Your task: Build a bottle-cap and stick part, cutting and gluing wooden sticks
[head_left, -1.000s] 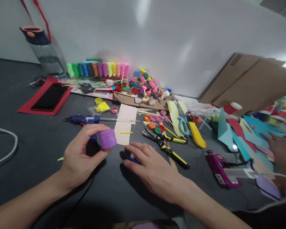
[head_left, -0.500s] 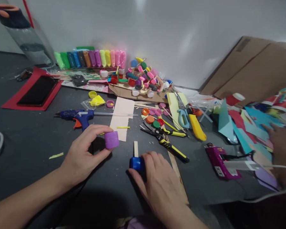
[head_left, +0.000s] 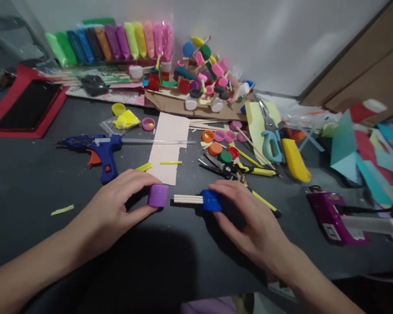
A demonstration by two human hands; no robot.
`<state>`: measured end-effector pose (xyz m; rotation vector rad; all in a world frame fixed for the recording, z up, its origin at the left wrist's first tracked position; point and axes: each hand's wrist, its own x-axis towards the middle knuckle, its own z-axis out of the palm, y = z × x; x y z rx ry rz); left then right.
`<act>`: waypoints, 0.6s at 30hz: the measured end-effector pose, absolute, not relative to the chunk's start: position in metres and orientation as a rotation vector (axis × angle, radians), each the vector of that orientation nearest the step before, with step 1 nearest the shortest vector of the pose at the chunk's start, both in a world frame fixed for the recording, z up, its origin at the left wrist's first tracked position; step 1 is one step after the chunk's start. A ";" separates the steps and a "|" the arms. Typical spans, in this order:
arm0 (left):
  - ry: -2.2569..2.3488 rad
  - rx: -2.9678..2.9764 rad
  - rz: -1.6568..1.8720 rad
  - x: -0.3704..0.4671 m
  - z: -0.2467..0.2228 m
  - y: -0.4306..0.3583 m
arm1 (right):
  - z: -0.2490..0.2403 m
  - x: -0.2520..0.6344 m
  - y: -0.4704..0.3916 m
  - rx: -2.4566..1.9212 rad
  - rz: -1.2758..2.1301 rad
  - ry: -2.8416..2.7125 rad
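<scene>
Across the near middle of the bench [head_left: 140, 261], a short purple piece [head_left: 158, 196] and a blue piece [head_left: 211, 200] lie opposite each other, roughly level, with a bundle of pale sticks [head_left: 188, 199] between them. The sticks are the relation that matters: side by side, their long axis runs left to right, their right ends meet the blue piece, and their free left ends point at the purple one. A small gap separates those free ends from the purple piece, so the two are near but apart.

The left hand [head_left: 108, 209] pinches the purple piece between thumb and fingers, from its left side. The right hand [head_left: 255, 218] pinches the blue piece from the right, thumb on the near side and fingers on the far side. Of the two, the left hand is nearer to the free ends, while the right hand is nearer to the ends at the blue piece.

Just beyond the purple piece lies a pale paper strip [head_left: 170, 126], a thin yellow stick [head_left: 170, 162] across it. A blue glue gun [head_left: 106, 150] rests farther left, and black-and-yellow pliers [head_left: 229, 169] lie on the far side of the right hand.
</scene>
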<state>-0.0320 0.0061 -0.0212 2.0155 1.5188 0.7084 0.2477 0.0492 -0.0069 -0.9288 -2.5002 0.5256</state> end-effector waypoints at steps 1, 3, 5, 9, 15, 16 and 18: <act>1.534 2.032 0.697 -0.033 -0.022 0.006 | -0.010 0.247 0.052 -0.908 0.534 -2.470; 1.543 2.082 0.666 -0.034 -0.023 0.006 | -0.016 0.245 0.055 -0.891 0.572 -2.420; 1.539 2.128 0.634 -0.033 -0.024 0.006 | -0.021 0.243 0.056 -0.888 0.635 -2.389; 1.562 2.163 0.564 -0.031 -0.022 0.006 | -0.027 0.243 0.057 -0.888 0.723 -2.355; 1.608 2.218 0.546 -0.032 -0.021 0.006 | -0.027 0.243 0.059 -0.929 0.734 -2.401; 1.606 2.222 0.543 -0.033 -0.021 0.006 | -0.026 0.243 0.059 -0.943 0.734 -2.409; 1.600 2.223 0.546 -0.034 -0.021 0.005 | -0.026 0.243 0.059 -0.953 0.734 -2.417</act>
